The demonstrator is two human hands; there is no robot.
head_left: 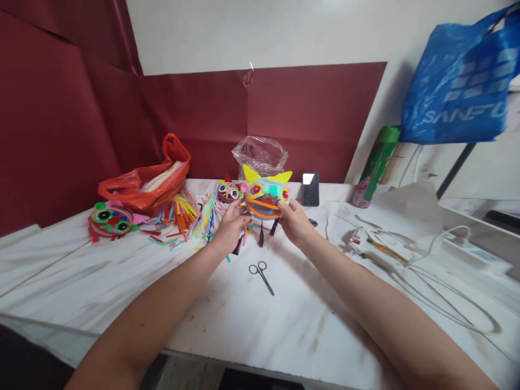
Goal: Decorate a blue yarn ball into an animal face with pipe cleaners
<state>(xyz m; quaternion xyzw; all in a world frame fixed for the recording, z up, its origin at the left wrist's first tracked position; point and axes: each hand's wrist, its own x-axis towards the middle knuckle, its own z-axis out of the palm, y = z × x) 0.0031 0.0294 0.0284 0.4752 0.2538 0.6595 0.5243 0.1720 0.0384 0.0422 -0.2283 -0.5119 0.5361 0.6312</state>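
Between my two hands is a colourful animal-head craft (266, 196) with yellow ears, red eyes, a turquoise nose and an orange-edged mouth. Dark tassels dangle from its lower edge. My left hand (233, 227) grips its left side, fingers closed around the edge. On the opposite side my right hand (296, 221) holds it the same way. Below it, on the white marbled table (227, 325), lies a pair of scissors (263, 277). Close behind my left hand sits a smaller craft head (228, 191) with a red ear.
Another craft head (110, 221) rests at left beside a red plastic bag (142, 187) and loose coloured strips (181, 216). Behind stand a clear plastic bag (260, 151) and a phone (311, 189). At right are a green spray can (376, 165), tangled cables (406, 260) and a hanging blue bag (459, 86).
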